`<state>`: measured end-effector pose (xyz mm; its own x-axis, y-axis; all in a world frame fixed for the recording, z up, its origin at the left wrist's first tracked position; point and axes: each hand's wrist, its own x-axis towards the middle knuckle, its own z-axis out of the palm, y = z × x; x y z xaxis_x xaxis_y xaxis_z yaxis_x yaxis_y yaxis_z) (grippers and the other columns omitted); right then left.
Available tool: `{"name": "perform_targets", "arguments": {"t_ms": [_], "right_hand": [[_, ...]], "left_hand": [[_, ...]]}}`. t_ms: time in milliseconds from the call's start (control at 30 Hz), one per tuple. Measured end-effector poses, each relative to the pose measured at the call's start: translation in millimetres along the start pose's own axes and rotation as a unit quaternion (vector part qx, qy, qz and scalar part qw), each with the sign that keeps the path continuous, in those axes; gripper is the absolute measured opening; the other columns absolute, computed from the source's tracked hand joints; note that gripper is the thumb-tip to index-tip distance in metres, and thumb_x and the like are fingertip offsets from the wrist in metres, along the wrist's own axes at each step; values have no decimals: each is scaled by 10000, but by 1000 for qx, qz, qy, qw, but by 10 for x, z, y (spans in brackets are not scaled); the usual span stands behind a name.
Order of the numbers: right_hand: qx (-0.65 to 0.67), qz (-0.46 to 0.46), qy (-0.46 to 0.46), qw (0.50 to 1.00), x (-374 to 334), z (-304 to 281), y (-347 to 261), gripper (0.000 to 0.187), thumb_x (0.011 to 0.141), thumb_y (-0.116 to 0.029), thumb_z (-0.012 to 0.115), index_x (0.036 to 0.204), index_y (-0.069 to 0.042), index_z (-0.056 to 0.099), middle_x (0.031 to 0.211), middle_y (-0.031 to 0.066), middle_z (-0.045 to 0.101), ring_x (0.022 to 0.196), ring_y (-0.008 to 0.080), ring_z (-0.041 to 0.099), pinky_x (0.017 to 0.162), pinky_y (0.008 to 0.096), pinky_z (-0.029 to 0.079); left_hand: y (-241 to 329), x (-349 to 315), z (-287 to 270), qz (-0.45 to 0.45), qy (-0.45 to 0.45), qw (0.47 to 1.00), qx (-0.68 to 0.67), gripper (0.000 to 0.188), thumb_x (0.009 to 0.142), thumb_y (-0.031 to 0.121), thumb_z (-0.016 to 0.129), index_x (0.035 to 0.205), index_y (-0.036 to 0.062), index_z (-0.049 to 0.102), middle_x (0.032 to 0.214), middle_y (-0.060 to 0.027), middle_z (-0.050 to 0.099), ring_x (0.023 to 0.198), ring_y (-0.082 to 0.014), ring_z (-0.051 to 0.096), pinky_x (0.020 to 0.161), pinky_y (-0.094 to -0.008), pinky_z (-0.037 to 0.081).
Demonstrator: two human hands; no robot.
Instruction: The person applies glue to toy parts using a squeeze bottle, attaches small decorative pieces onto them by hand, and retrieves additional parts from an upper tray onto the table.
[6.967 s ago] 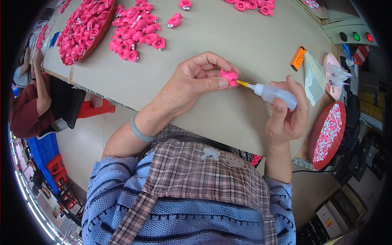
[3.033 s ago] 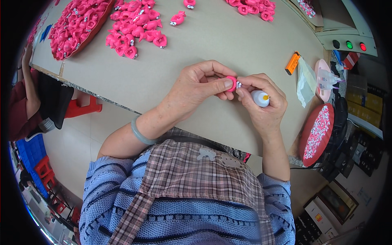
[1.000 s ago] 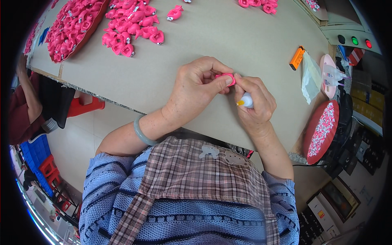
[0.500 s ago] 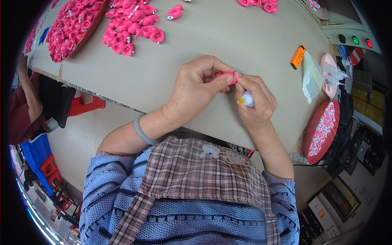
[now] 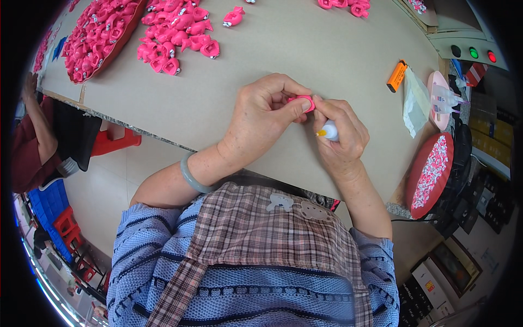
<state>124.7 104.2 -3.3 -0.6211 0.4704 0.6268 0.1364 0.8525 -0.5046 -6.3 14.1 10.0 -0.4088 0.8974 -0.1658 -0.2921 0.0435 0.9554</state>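
Between the thumb and fingers of my left hand [image 5: 269, 106] is a small pink plastic figure piece [image 5: 306, 103], mostly covered by the fingers. My right hand [image 5: 343, 131] is closed around a small white squeeze bottle with a yellow tip [image 5: 329, 131]; the tip points left, away from the piece. The right thumb and forefinger touch the right edge of the pink piece, and whether they pinch something tiny there is hidden. Both hands are over the table [image 5: 245, 60].
Pink figure pieces [image 5: 180, 32] lie loose at the far left, beside a heaped red tray [image 5: 111, 60]. On the right are an orange lighter-like item [image 5: 397, 76], a white packet [image 5: 417, 106], a pink dish with bottles [image 5: 438, 103] and a red tray of small pink-and-white parts [image 5: 430, 177].
Hardly anything differs. Both hands keep the same place and hold, with only a very slight shift of the right fingers and the bottle.
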Motion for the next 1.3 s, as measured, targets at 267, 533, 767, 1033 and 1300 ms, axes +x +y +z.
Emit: {"name": "perform_targets", "arguments": {"t_ms": [267,533,767,1033,1300], "right_hand": [[1,8,-2,1000,-6,-2,-1,237,695,82,694,903,-12,631,716,67,620,587,162,612,466,256,475],[-10,-14,-2,1000,51,0,-38,285,672,91,696,933,-7,642,731,73,622,596,160,614,475,256,488],[68,61,39,995,73,-86,-60,300,723,103,669,1004,-2,652,772,92,637,647,153,631,544,240,502],[123,170,18,978,60,-142,-46,256,760,99,659,992,-10,653,823,87,651,710,137,654,609,234,510],[124,169,5,978,74,-122,-37,237,759,94,668,967,-17,653,826,91,652,721,142,658,612,236,514]], "left_hand": [[5,3,6,3,3,1000,13,82,860,-2,632,928,-45,619,779,-74,658,686,-86,626,611,-198,523],[2,26,-79,-17,-22,999,-37,117,878,34,626,965,-42,616,815,-78,669,719,-99,638,651,-208,534],[55,45,-181,-39,-57,993,-95,185,898,78,605,1059,-11,628,892,-78,662,766,-114,630,708,-213,521],[36,91,-356,-157,-140,889,-408,265,938,42,485,1170,-74,536,1014,-169,625,820,-157,635,729,-226,551],[24,127,-393,-189,-141,849,-473,284,940,40,474,1198,-76,506,1050,-196,614,845,-181,641,722,-232,554]]}}
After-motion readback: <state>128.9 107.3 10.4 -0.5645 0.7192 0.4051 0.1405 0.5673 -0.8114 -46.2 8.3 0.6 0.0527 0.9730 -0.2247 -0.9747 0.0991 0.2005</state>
